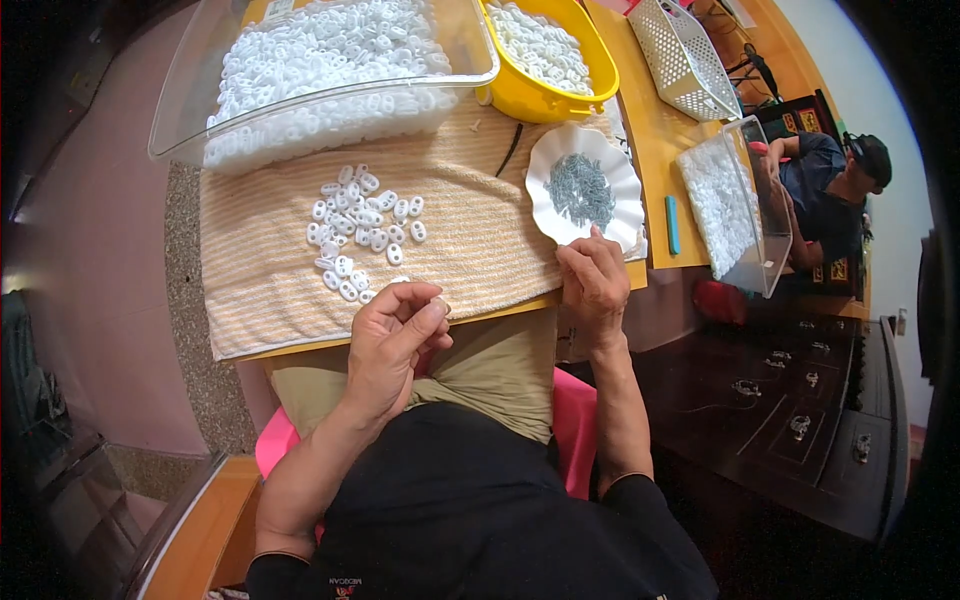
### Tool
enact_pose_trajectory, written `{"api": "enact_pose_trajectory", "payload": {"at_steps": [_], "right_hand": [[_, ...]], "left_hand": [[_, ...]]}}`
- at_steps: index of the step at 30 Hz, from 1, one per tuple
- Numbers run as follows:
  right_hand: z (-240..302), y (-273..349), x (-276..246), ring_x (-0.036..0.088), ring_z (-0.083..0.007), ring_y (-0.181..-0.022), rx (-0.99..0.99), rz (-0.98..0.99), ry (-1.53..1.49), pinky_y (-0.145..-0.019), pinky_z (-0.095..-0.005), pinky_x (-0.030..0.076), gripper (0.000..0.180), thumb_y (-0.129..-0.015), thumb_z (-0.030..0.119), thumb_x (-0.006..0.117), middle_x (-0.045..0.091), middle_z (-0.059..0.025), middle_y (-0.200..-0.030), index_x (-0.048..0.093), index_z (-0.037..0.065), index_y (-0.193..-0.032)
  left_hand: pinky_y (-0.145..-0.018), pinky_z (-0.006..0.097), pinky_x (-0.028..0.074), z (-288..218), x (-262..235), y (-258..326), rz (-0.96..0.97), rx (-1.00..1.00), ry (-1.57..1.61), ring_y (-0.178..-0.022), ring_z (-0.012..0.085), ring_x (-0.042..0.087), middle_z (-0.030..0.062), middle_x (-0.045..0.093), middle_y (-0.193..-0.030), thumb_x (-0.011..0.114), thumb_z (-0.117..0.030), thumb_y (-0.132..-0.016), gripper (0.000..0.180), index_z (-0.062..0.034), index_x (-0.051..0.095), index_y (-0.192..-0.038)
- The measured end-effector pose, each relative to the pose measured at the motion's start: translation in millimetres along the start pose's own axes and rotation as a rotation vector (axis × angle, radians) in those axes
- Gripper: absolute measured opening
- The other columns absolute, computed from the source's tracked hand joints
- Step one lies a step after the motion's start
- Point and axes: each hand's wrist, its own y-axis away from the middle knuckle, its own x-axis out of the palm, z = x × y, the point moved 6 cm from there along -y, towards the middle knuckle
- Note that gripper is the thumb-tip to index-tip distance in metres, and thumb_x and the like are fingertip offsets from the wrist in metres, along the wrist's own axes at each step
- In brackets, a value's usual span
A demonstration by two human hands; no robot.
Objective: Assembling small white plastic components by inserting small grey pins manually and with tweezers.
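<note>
The left hand hovers at the table's near edge, fingers curled, pinching a small white piece. The right hand, fingertips together, touches the scalloped white dish of grey screws. Loose white pieces lie mid-towel; a clear tub and yellow tub sit farther back.

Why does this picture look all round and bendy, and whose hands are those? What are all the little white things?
A camera worn on a person's head took it, looking down; its wide lens bends the edges. The left hand pinches a small white piece at its fingertips. The right hand touches a white scalloped dish holding small grey metal bits. More white plastic pieces lie loose on a striped towel. A clear tub and a yellow bowl hold many more. Another person sits at the far right.
</note>
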Motion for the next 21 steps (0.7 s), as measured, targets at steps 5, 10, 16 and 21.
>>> {"api": "enact_pose_trajectory", "payload": {"at_steps": [5,10,16,21], "right_hand": [[6.3,-4.5,-1.8,0.058,-0.0297,-0.078,0.045,-0.008,0.02,-0.089,-0.0478,0.051,0.017,-0.075,-0.008,0.063,0.059,-0.0113,-0.082,0.062,0.001,-0.09],[5.6,-4.8,-4.7,0.059,-0.032,-0.081,0.082,-0.045,-0.015,-0.087,-0.0447,0.052,0.016,-0.079,-0.007,0.061,0.058,-0.0141,-0.084,0.061,0.0,-0.092],[4.0,-8.2,-9.7,0.061,-0.0302,-0.085,0.142,-0.052,-0.05,-0.085,-0.0375,0.051,0.013,-0.082,-0.006,0.06,0.058,-0.0145,-0.086,0.058,0.0,-0.093],[-1.4,-3.3,-9.5,0.061,-0.0187,-0.087,0.37,-0.066,-0.233,-0.084,-0.0295,0.048,0.008,-0.087,-0.006,0.058,0.059,-0.0094,-0.089,0.057,-0.003,-0.094]], "left_hand": [[-0.066,0.025,0.054,-0.2,0.4,0.2,0.013,0.007,0.002,-0.075,0.011,0.06,0.0055,0.061,-0.087,0.062,-0.004,-0.089,0.016,-0.0017,0.058,-0.104],[-0.066,0.024,0.054,-0.3,1.0,0.7,0.02,0.009,0.003,-0.075,0.0111,0.06,0.0055,0.061,-0.087,0.063,-0.004,-0.088,0.017,-0.0018,0.058,-0.104],[-0.068,0.025,0.053,-0.6,2.6,1.8,0.024,-0.007,-0.002,-0.076,0.0091,0.059,0.0038,0.061,-0.086,0.064,-0.007,-0.089,0.017,-0.0015,0.059,-0.104],[-0.068,0.025,0.053,0.2,2.7,1.7,0.034,-0.018,-0.004,-0.076,0.0089,0.059,0.0031,0.061,-0.085,0.063,-0.007,-0.089,0.016,-0.0025,0.06,-0.103]]}}
